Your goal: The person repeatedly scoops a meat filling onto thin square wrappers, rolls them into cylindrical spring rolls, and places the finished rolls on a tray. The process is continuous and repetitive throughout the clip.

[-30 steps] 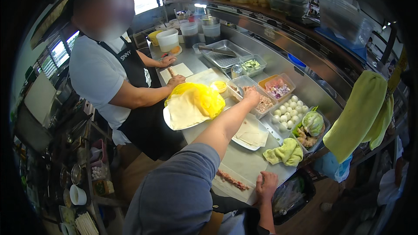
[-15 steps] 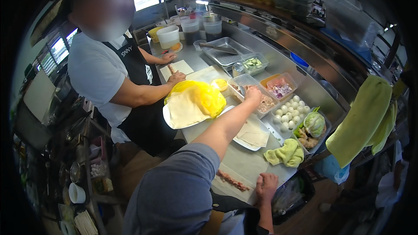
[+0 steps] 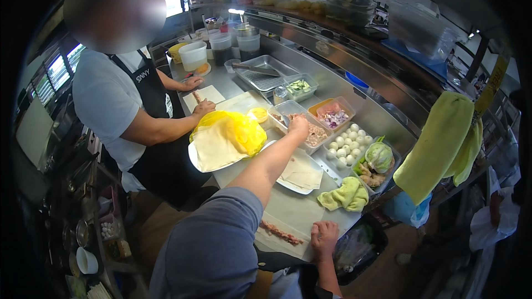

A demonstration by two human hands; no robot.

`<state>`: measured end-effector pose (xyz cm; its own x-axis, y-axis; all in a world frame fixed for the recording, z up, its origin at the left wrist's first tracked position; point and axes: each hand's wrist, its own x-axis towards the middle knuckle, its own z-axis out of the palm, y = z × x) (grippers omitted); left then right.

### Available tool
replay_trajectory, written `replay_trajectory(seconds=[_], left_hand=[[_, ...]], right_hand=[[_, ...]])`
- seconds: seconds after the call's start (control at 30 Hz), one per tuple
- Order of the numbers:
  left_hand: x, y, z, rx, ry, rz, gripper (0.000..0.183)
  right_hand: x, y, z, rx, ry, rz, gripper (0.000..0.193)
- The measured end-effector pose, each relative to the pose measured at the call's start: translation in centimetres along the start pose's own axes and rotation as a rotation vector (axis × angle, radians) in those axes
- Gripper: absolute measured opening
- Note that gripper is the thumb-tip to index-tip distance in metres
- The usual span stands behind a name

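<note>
Barely anything shifts since a second ago: left hand (image 3: 298, 126) stays dipped in the clear tub of minced filling (image 3: 311, 130) mid-surface, fingers pinched, contents hidden; right hand (image 3: 323, 236) presses flat on the near edge. Scooping step, I'd say; the wrapper (image 3: 302, 173) beside it wants filling.

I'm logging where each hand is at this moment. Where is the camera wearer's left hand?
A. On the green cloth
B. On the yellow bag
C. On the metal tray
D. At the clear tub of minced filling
D: the left hand reaches over the clear tub of minced filling, apart from the green cloth.
</note>
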<state>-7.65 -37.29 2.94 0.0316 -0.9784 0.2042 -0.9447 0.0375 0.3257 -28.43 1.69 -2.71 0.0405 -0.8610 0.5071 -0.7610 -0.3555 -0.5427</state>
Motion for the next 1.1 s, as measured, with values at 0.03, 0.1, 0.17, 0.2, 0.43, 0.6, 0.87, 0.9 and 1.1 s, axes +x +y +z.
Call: replay_trajectory(seconds=[0.03, 0.1, 0.17, 0.2, 0.43, 0.6, 0.87, 0.9, 1.1], left_hand=[[0.1, -0.1, 0.0, -0.01, 0.008, 0.0, 0.029], [-0.4, 0.2, 0.5, -0.054, 0.032, -0.005, 0.028], [-0.5, 0.2, 1.0, -0.115, 0.063, -0.029, 0.029], [-0.4, 0.0, 1.2, -0.144, 0.073, -0.045, 0.032], [0.2, -2.2, 2.4, -0.279, 0.165, 0.012, 0.029], [1.2, -3.8, 0.9, -0.766, 0.19, -0.044, 0.019], [-1.8, -2.6, -6.4, -1.18, -0.05, -0.042, 0.016], [-2.3, -3.1, -7.6, -1.23, -0.078, 0.063, 0.016], [-14.7, -0.7, -13.4, -1.044, -0.667, 0.303, 0.01]], right_hand=[[0.0, -0.1, -0.1, -0.003, 0.0, 0.0, 0.011], [-0.1, 0.0, -0.2, -0.013, -0.004, 0.007, 0.011], [-0.2, 0.0, -0.4, -0.02, -0.008, 0.009, 0.011], [-0.2, -0.1, -0.4, -0.019, -0.006, 0.009, 0.011], [-0.2, 0.1, -0.2, -0.004, 0.002, -0.011, 0.012], [0.0, 0.8, 0.4, -0.028, -0.015, -0.029, 0.012], [-0.1, 0.7, 0.1, -0.028, -0.037, 0.018, 0.014], [0.2, 0.8, 0.4, -0.041, -0.013, -0.019, 0.015], [-1.1, 4.9, 2.7, 0.034, -0.035, 0.114, 0.022]])
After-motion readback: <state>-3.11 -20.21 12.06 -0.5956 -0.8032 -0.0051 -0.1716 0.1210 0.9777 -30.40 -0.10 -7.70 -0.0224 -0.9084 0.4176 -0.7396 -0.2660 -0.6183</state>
